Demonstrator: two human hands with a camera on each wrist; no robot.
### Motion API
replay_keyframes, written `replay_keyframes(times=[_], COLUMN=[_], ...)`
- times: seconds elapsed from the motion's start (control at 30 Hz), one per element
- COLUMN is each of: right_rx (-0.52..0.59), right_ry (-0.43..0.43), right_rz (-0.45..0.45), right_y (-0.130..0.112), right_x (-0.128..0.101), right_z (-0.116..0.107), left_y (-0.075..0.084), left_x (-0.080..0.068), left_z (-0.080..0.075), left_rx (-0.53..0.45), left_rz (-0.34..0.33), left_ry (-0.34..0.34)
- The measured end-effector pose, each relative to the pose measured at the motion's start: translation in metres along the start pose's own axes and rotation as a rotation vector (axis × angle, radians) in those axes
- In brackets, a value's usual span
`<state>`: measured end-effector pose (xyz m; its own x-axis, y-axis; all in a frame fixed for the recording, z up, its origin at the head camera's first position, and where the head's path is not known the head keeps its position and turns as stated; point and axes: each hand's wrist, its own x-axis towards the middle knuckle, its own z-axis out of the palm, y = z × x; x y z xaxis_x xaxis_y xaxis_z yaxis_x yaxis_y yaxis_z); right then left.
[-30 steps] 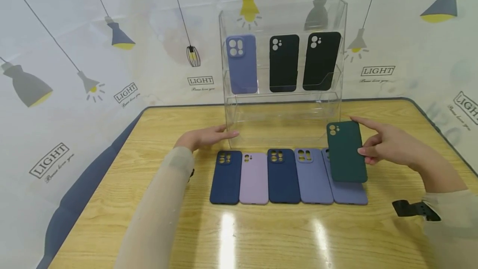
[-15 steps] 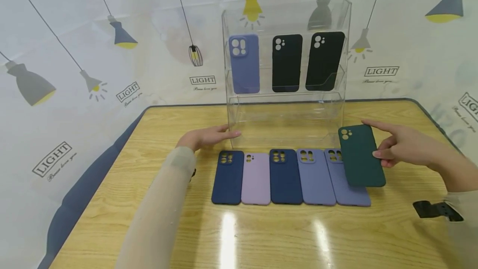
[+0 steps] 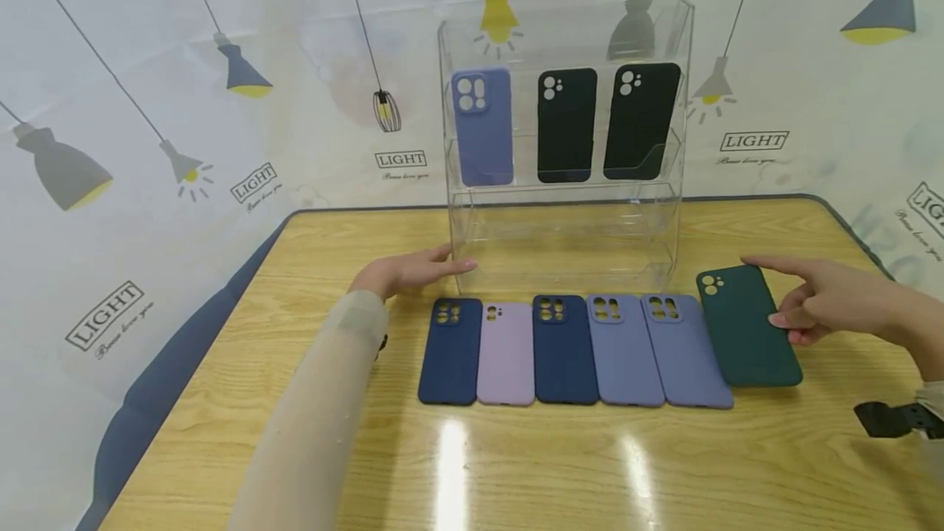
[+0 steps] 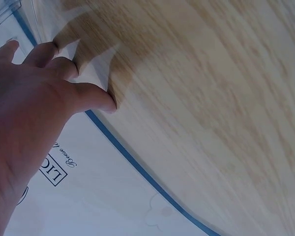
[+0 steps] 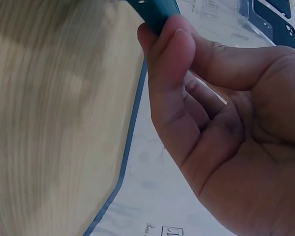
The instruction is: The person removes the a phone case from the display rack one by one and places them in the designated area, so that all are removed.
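Note:
My right hand (image 3: 833,306) pinches a dark green phone case (image 3: 748,326) by its right edge, its index finger reaching to the top corner. The case lies tilted beside the right end of a row of phone cases; whether it touches the table cannot be told. In the right wrist view, thumb and fingertips hold the green case (image 5: 160,12). My left hand (image 3: 413,270) holds the lower left side of a clear acrylic display stand (image 3: 560,277), thumb in front. Some of its spread fingers (image 4: 96,97) rest on the tabletop in the left wrist view.
The row has a navy case (image 3: 450,359), a pink case (image 3: 506,359), another navy case (image 3: 565,359) and two lavender cases (image 3: 627,359). In the stand's upper tier stand a blue-violet case (image 3: 483,133) and two black cases (image 3: 566,129). A patterned wall covering (image 3: 332,64) rises behind.
The right hand has moved right and toward the person with the green case, uncovering the rightmost lavender case. The left hand stays at the stand.

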<state>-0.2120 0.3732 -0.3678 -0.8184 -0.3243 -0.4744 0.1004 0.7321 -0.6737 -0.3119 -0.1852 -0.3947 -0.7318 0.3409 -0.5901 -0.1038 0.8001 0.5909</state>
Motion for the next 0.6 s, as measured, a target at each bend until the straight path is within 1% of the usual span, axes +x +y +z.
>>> replay_keyframes(times=[0.3, 0.6], right_rx=[0.027, 0.071], right_ry=[-0.061, -0.098], right_rz=[0.004, 0.028], right_y=[0.020, 0.028], right_x=[0.000, 0.004], right_z=[0.000, 0.005], left_y=[-0.001, -0.002], left_x=[0.001, 0.002], left_z=[0.000, 0.001], left_rx=[0.003, 0.007], left_rz=[0.007, 0.011], left_ry=[0.001, 0.013])
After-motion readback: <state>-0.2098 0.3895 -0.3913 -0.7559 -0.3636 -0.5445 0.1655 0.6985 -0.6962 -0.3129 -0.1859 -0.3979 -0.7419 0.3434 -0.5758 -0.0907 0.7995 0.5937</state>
